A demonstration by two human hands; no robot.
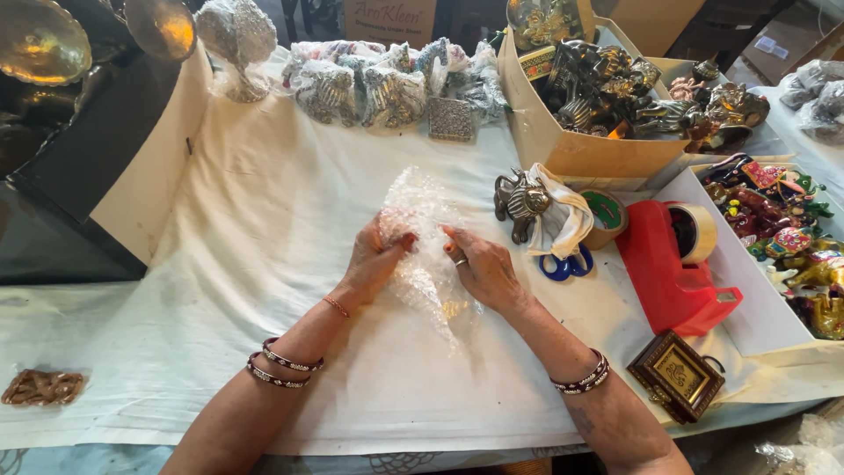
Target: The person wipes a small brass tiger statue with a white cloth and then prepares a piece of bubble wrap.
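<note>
A white cloth covers the surface (264, 229). At its far right stands a cardboard box (563, 145) of metal figurines, nearer a red tape dispenser (673, 273), then a metal elephant figurine (520, 202) beside blue scissors (567, 264). In the middle lies a sheet of bubble wrap (422, 237), held between both hands. This looks like the wrapping step: something small and golden seems bundled in its near end. The left hand (374, 259) and right hand (483, 268) pinch the wrap, fingers (453, 242) closed on it. Tightening the roll calls for a steady grip.
</note>
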